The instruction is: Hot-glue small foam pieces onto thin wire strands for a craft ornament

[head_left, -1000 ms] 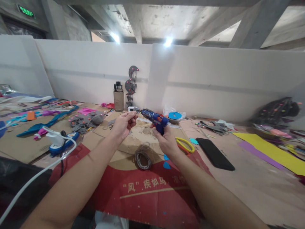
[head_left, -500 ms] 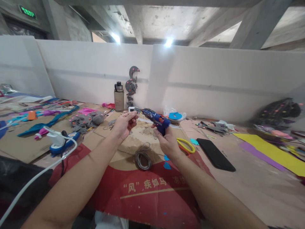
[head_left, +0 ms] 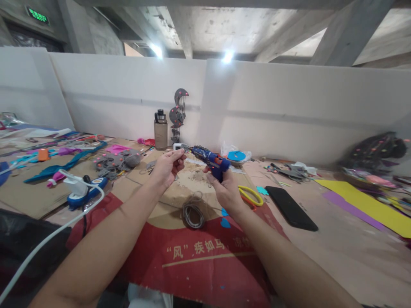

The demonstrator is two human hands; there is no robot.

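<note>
My right hand [head_left: 227, 187] is closed round the handle of a blue hot glue gun [head_left: 210, 160], whose nozzle points left and away from me. Close to that nozzle, my left hand [head_left: 168, 169] pinches with thumb and forefinger; what is between the fingertips is too small to make out. Below the hands, a coil of grey cord [head_left: 193, 215] lies on a red and tan cardboard sheet [head_left: 144, 256]. Small blue paper pieces [head_left: 225, 223] rest beside the coil, partly near my right wrist.
A black phone [head_left: 290, 208] and yellow tape-like rings [head_left: 251, 195] lie to the right. Behind stand a bottle [head_left: 161, 130] and a grey hanging ornament [head_left: 178, 113]. At left are a blue power strip [head_left: 86, 193], a white cable [head_left: 48, 235] and grey felt pieces [head_left: 117, 162].
Almost nothing differs. Both hands and the glue gun hold nearly the same position, with the nozzle still beside my left fingertips.
</note>
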